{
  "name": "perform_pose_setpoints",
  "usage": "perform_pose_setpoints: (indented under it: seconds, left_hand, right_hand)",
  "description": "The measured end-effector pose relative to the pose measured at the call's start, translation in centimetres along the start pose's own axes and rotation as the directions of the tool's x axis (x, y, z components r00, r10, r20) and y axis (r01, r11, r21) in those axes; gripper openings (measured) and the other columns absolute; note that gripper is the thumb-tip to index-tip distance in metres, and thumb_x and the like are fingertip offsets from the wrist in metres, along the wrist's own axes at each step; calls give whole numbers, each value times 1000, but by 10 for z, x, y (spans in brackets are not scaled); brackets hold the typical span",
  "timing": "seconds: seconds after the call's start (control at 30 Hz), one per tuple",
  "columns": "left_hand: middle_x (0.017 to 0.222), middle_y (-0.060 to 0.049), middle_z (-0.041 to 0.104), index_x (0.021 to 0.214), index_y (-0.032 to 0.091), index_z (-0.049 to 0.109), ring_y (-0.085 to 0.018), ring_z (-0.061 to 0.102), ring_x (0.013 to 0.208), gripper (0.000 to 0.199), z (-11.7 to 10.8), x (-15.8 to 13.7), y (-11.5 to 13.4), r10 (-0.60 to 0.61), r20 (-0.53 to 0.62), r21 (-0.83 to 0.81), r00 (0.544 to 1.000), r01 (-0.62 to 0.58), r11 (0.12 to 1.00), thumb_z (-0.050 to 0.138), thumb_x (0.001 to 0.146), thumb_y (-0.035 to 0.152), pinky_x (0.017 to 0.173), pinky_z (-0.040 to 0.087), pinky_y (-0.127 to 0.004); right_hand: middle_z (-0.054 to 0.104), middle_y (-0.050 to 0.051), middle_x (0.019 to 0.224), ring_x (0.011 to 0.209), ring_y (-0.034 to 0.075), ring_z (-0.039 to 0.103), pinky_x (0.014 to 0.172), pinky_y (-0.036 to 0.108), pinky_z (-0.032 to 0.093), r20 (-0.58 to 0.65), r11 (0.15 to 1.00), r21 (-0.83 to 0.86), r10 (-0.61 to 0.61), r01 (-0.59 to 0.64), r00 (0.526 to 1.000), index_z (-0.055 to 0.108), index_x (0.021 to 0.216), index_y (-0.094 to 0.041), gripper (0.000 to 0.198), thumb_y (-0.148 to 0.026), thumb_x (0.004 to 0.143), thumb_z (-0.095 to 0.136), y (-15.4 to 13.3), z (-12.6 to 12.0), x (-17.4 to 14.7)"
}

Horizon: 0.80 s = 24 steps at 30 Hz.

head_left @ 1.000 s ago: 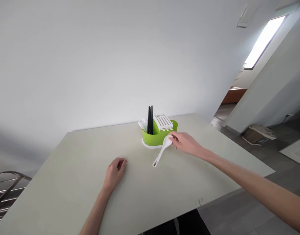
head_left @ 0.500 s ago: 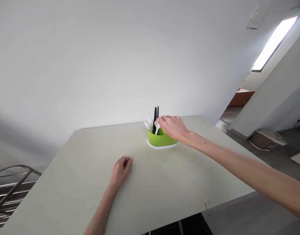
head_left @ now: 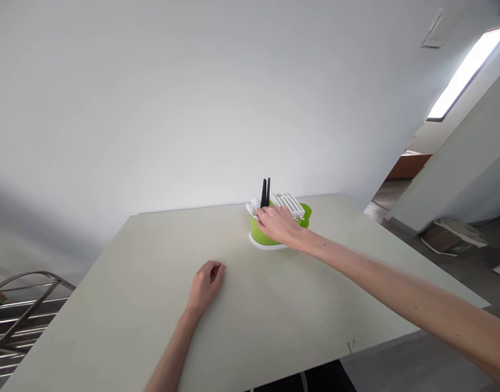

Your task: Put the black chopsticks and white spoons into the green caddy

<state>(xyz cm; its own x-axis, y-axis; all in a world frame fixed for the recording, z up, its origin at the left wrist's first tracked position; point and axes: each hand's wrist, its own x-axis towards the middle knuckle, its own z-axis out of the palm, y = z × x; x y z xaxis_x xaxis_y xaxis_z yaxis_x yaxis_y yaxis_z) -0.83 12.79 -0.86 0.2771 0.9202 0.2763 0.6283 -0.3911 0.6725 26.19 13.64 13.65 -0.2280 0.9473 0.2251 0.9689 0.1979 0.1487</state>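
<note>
A green utensil holder (head_left: 260,237) with a white base stands near the back of the table. White spoons (head_left: 250,209) and black chopsticks (head_left: 265,190) stick up from its left part. A white slotted rack (head_left: 288,202) sits at its right part. My right hand (head_left: 277,222) reaches across the holder's front, its fingers pinched around a white spoon at the left part; most of that spoon is hidden by the fingers. On the tabletop my left hand (head_left: 208,283) rests in a loose curl, apart from the holder, and nothing shows inside it.
The pale table (head_left: 152,272) meets a white wall (head_left: 192,109) at the back. To the lower left is a metal rack (head_left: 25,310). A box-like bin (head_left: 451,237) stands on the floor at the right.
My right hand has lowered the white spoon into the holder's left part, uncovering the slotted rack behind. My left hand stays in place on the table. The view has shifted slightly.
</note>
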Motion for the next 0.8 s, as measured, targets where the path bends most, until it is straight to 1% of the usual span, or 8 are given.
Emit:
perform_pose_setpoints:
  seconds: [0.13,0.2,0.3,0.37,0.47,0.53,0.67,0.8]
  left_hand:
    - [81,-5,67,85,23,64,-20,59,72,38,0,0,0,4,-1,-1,1000,-4,1000,45,99,53,67,46,-31]
    - [82,-5,68,85,23,64,-19,59,72,37,0,0,0,1,-3,1,1000,-1,1000,46,99,53,67,47,-31]
    - [81,-4,67,84,23,63,-20,59,72,37,0,0,0,-5,2,10,1000,5,1000,45,99,52,68,47,-32]
    - [81,-4,67,85,23,63,-20,59,72,37,-1,0,2,-8,8,19,1000,8,1000,45,99,52,68,47,-32]
    - [81,-5,68,86,23,64,-20,60,73,38,-2,1,4,-6,12,33,1000,5,999,45,98,54,68,48,-33]
    - [81,-5,69,86,23,65,-20,61,74,39,-2,1,5,-5,10,38,1000,5,999,45,98,54,68,49,-32]
    - [82,-4,69,85,24,65,-20,62,74,37,-3,1,4,-7,1,40,1000,7,999,46,97,53,69,50,-32]
    - [80,-4,69,85,23,65,-20,61,72,37,-3,1,4,-10,-6,46,1000,10,999,46,97,53,70,49,-32]
  right_hand:
    - [76,14,104,96,27,70,73,31,48,-7,997,77,-4,4,1000,68,116,-18,31,-34,108,42,8,2,-7]
    - [75,12,107,98,26,69,76,32,50,-51,992,118,-34,39,998,66,121,-20,30,-36,107,45,16,1,-14]
    - [71,14,120,110,28,64,94,40,50,-209,985,119,-98,124,973,64,128,-19,31,-33,106,46,32,1,-24]
    - [63,18,136,126,32,57,107,46,44,-285,989,91,-89,119,954,59,137,-17,38,-32,104,49,44,4,-30]
    - [48,21,156,144,37,42,115,53,38,-256,998,56,-22,37,966,44,154,-16,56,-39,103,49,60,15,-37]
    - [43,20,162,150,37,36,117,54,37,-208,999,41,15,-7,978,37,159,-17,60,-43,106,41,68,25,-41]
    - [39,15,166,155,31,31,118,51,38,-197,998,46,59,-51,979,32,163,-19,60,-46,109,27,78,37,-48]
    - [38,13,168,156,31,32,118,52,39,-184,996,45,84,-77,979,30,164,-20,61,-46,109,26,96,41,-49]
